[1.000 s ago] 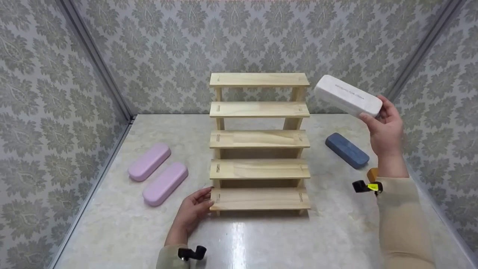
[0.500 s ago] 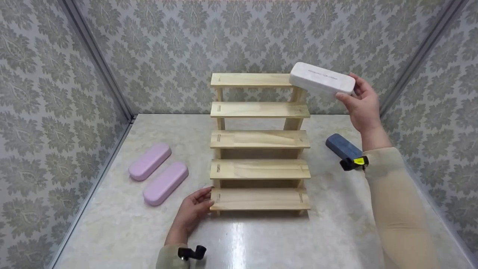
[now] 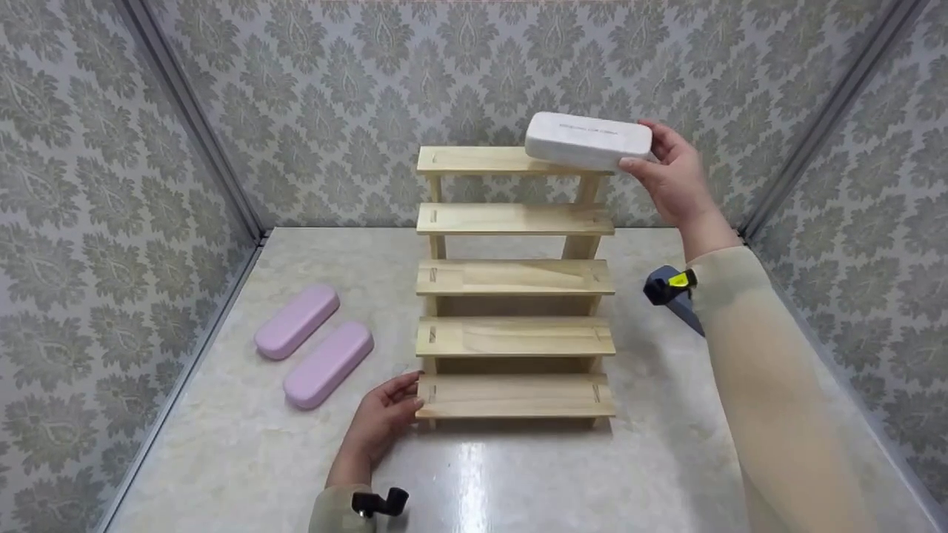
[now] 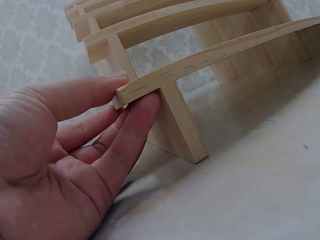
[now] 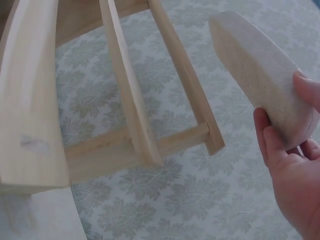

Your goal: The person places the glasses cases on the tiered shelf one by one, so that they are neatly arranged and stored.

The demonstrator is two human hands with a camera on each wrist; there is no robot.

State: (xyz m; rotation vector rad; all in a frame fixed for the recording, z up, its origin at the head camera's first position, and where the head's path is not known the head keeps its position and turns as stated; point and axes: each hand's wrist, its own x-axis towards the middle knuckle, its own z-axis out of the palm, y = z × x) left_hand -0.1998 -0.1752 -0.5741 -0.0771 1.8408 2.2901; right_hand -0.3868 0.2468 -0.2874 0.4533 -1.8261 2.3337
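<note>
A wooden rack (image 3: 516,277) with several stepped shelves stands mid-table. My left hand (image 3: 384,418) grips the left end of its lowest shelf; in the left wrist view the thumb of the hand (image 4: 75,145) lies on top and fingers press beneath the shelf end (image 4: 150,82). My right hand (image 3: 678,178) holds a white case (image 3: 589,141) by its right end, over the right part of the top shelf. In the right wrist view, the hand (image 5: 295,170) pinches the case (image 5: 260,70), which is apart from the rack (image 5: 130,90).
Two pink cases (image 3: 296,322) lie side by side on the table (image 3: 222,444), left of the rack. A blue case (image 3: 685,314) lies to the right, partly hidden by the right sleeve and its wrist camera. Patterned walls (image 3: 333,111) enclose the table.
My right hand has carried the white case leftward and up from the right side to over the top shelf, turning it nearer to level. The left hand stays at the lowest shelf.
</note>
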